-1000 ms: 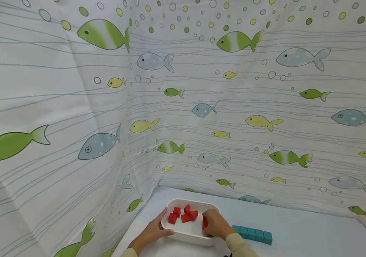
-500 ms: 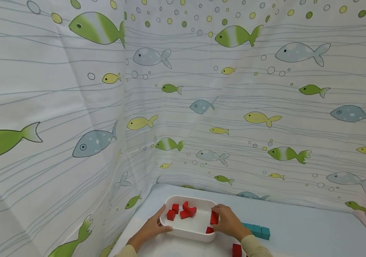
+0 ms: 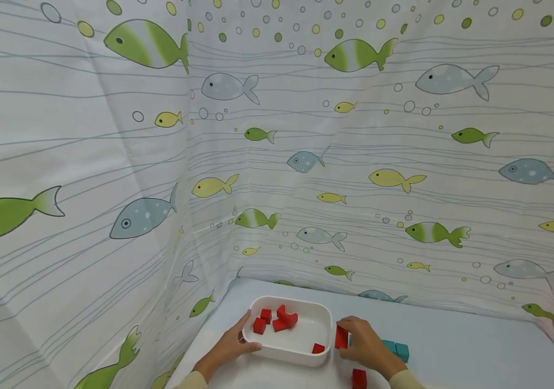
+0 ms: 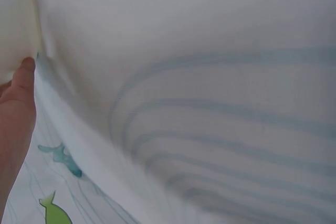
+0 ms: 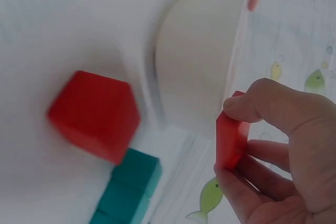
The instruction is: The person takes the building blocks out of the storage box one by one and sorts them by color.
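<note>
My left hand (image 3: 228,346) holds the near left corner of a white plastic tub (image 3: 286,355), thumb along the front wall and fingers at the left side. Just outside the tub's right end, my right hand (image 3: 366,346) pinches a red block (image 3: 341,337) between thumb and fingertips; the right wrist view shows its narrow side (image 5: 229,142). Inside the tub lie two small red cubes (image 3: 259,326), a red arch-shaped block (image 3: 287,316) against another red piece, and a red block (image 3: 318,348) in the near right corner. The left wrist view shows only some fingers (image 4: 22,85).
A red block (image 5: 97,114) lies on the table near the tub's right front. A row of teal cubes (image 3: 395,350) stands behind my right hand, partly hidden by it. Fish-patterned curtain (image 3: 384,135) walls off the left and back of the table (image 3: 476,346).
My right hand has lifted the red block out of the tub's right end and moved right over the rim. Another red block has come into view on the table. The left hand stays put.
</note>
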Motion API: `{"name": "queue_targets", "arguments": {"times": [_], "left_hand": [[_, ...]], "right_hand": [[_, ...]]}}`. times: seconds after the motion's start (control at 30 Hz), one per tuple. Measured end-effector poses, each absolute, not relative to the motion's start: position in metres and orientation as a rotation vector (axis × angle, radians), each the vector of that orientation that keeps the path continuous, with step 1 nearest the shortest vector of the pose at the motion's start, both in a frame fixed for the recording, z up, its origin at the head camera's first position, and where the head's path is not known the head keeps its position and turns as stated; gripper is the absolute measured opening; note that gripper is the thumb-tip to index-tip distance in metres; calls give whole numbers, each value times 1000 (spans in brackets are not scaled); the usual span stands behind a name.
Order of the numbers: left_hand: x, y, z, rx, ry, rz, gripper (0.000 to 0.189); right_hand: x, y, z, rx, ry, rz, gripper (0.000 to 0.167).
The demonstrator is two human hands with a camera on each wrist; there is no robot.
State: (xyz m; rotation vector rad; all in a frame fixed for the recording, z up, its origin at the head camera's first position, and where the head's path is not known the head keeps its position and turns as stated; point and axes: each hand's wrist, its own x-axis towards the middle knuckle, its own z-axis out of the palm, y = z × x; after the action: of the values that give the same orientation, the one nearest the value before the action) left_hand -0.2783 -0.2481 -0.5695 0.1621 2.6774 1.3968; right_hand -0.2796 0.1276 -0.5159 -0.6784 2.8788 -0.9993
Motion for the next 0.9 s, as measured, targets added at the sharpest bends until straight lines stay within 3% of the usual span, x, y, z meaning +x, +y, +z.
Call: {"name": "queue_targets", "arguments": {"times": [0.17, 0.37, 0.5, 0.9], "left_hand": [[-278, -246, -572, 136, 2690, 1372, 108], [-279, -248, -573, 108, 2673, 1383, 110], [-279, -250, -572, 119, 2677, 1387, 109], [-280, -250, -568, 123, 2675, 1405, 109]], "right_hand": [[-265, 148, -528, -503, 2798, -973, 63], [-254, 168, -542, -504, 2800, -956, 58], [-249, 179, -547, -462, 2780, -985, 68], [-244, 189, -558, -581, 2709, -999, 79]]}}
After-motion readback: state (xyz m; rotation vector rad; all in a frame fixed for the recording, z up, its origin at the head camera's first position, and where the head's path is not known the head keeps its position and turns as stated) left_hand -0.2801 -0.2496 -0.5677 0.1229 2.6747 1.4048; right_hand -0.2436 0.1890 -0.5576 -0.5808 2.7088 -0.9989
